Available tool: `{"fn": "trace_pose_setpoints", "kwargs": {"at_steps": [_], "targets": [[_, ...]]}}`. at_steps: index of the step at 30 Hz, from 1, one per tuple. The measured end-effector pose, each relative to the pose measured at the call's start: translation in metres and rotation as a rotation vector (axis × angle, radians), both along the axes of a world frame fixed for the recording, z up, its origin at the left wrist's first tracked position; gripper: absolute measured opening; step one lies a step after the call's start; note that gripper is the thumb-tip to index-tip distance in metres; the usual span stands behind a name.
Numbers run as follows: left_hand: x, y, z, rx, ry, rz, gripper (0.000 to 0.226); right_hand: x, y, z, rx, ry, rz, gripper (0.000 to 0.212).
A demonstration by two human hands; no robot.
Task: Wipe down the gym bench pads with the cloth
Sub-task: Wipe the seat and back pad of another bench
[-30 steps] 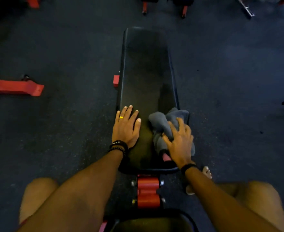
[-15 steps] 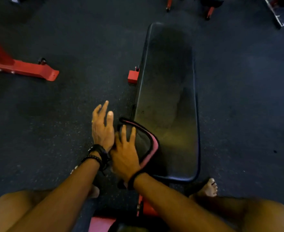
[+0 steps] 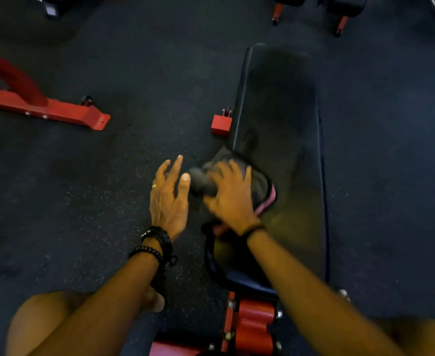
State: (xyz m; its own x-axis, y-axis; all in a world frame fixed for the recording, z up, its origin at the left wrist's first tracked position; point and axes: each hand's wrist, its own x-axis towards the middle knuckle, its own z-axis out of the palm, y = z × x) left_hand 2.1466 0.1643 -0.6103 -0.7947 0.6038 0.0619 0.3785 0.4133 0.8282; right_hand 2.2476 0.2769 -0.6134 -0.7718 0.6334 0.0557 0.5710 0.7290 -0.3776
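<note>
A long black bench pad (image 3: 283, 140) runs away from me, right of centre. A grey cloth (image 3: 260, 186) with a pink edge lies bunched over the pad's left edge. My right hand (image 3: 233, 199) lies on top of the cloth with spread fingers, pressing it against the pad; it is motion-blurred. My left hand (image 3: 170, 199) hovers just left of the bench over the floor, fingers spread and holding nothing, its thumb close to the cloth.
Red frame parts (image 3: 252, 327) join the pad to the seat below me. A red bracket (image 3: 221, 124) sticks out on the bench's left side. A red machine base (image 3: 44, 109) lies on the dark rubber floor at left. More equipment legs (image 3: 339, 24) stand at the back.
The cloth and my right hand have slid from the pad's right side to its left edge, then a little farther up it. My left hand has come off the pad and hangs beside the bench.
</note>
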Motion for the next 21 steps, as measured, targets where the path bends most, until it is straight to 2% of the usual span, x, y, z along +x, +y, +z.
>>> {"fn": "trace_pose_setpoints", "kwargs": {"at_steps": [3,5,7,10,11,14,19,21], "targets": [[0.001,0.013,-0.008,0.034,-0.066,0.031,0.072,0.062,-0.061,-0.011,0.08,0.056,0.112,0.063],[0.007,0.018,-0.014,0.042,-0.084,0.029,0.071,0.072,-0.03,-0.018,0.072,0.078,0.049,0.064],[0.015,0.018,-0.018,0.021,-0.079,-0.002,0.069,0.05,0.042,-0.021,0.058,0.082,-0.195,0.063],[0.033,0.016,-0.019,-0.048,-0.064,-0.086,0.069,0.023,0.147,-0.005,-0.078,0.093,-0.624,0.057],[0.037,0.016,-0.018,-0.051,-0.056,-0.101,0.069,0.021,0.164,-0.003,-0.109,0.093,-0.664,0.057],[0.041,0.028,-0.012,-0.052,-0.026,-0.107,0.068,0.04,0.136,0.004,-0.042,0.079,-0.469,0.06],[0.033,0.083,-0.007,-0.023,0.012,-0.115,0.064,0.134,-0.033,-0.014,0.031,0.04,-0.077,0.067],[0.038,0.102,-0.013,-0.028,-0.007,-0.162,0.061,0.16,-0.045,-0.017,0.085,0.025,0.021,0.066]]}}
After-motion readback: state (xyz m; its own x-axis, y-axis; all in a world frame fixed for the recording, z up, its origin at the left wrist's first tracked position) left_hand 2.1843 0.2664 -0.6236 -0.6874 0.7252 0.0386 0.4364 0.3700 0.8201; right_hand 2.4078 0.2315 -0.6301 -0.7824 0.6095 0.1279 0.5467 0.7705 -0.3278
